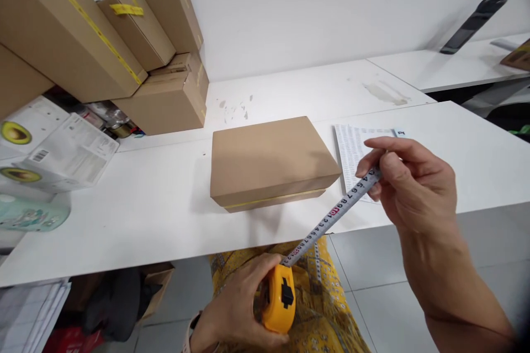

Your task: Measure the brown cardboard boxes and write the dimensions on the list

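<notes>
In my left hand [244, 303] is a yellow tape measure [278, 300] with a black button, held over my lap in front of the table edge. Its silver blade [327, 220] runs out up and to the right. My right hand [414, 182] pinches the blade near its free end, which the fingers hide. Behind the blade, a closed brown cardboard box [269, 154] lies on the white table [153, 193], with a yellow strip along its lower front side. A printed sheet or booklet [350, 146] rests right of the box, partly covered by my right hand.
Stacked cardboard boxes [165, 105] stand at the back left, beside white cartons with avocado pictures [78, 154] and a pale green container [37, 212]. A dark bottle [472, 22] stands at the far right. The table's front edge crosses before my lap.
</notes>
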A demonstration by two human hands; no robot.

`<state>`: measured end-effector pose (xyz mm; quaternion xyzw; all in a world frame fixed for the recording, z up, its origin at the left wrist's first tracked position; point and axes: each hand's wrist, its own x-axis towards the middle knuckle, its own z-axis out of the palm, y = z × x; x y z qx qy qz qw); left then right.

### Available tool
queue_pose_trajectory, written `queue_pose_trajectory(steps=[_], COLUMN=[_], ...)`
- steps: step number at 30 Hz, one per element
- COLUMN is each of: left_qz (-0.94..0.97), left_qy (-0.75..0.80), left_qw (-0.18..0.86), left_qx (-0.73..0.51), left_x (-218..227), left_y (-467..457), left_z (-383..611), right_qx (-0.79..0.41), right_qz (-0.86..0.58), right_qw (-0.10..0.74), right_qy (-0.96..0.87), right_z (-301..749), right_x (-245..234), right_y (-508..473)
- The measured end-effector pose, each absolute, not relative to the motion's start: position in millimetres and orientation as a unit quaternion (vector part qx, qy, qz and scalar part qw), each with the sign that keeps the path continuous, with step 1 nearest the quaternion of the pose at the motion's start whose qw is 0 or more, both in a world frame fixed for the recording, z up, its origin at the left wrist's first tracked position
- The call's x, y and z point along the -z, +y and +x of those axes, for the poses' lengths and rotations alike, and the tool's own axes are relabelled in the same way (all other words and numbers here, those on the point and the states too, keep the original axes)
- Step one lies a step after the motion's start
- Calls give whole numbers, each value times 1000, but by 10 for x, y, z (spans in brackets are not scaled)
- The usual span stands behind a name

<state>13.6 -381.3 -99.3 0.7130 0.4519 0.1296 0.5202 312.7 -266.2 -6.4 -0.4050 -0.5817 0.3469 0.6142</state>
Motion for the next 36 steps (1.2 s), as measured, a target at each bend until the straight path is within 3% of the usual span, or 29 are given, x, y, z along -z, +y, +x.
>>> queue_pose_trajectory(steps=[3, 5, 8, 11, 15, 18, 21, 27, 32, 36], left_qz=[658, 619, 602, 599, 565, 554, 570, 570, 629, 646], left_qy=[493, 504, 487, 481, 537, 615, 696, 799, 770, 758], left_qw=[541, 558, 568, 559, 488, 356, 215, 114, 45, 28], left_qx=[-177, -226, -278, -312, -394, -434, -381, -152, -96, -81], left_x=[1052, 1068, 1052, 1013, 948, 932, 999, 1180, 1201, 1225], left_y=[-3854, -3877, -3930, -4027, -4065, -3887, -3593, -3148, -2996, -2959], left_z=[110, 93, 60, -2, -175, -423, -738, -1033, -1011, -1025], right_qx=[-336, -297, -147, -20, 145, 217, 151, 98, 71, 55], right_qz=[-345, -286, -195, -182, -417, -678, -795, -668, -623, -616], right_qw=[594, 528, 415, 403, 474, 420, 334, 430, 510, 475], right_qy=[-644, -742, -876, -897, -762, -562, -483, -599, -589, -626], right_z=[3004, 2848, 2610, 2567, 3083, 3822, 4564, 5163, 5279, 5557], right_x=[131, 208, 323, 434, 633, 896, 1234, 1631, 1648, 1746], right_y=[-2879, -3031, -3179, -3152, -2817, -2497, -2305, -2235, -2197, -2163])
